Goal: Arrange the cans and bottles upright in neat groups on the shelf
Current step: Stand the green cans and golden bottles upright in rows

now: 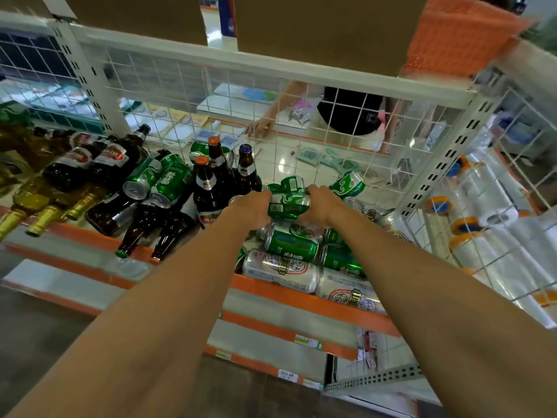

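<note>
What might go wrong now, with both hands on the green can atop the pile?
Lifting the green can, gripped by the left hand and right hand, may set the loose pile rolling; the silver cans lie at the front edge of the shelf and could fall. The left hand is near three upright bottles and might knock them. The lying brown bottles overhang the edge with their necks.

Two long bare forearms, unclothed to the frame's edge, end in a bare left hand [252, 209] and right hand [320, 206].
</note>
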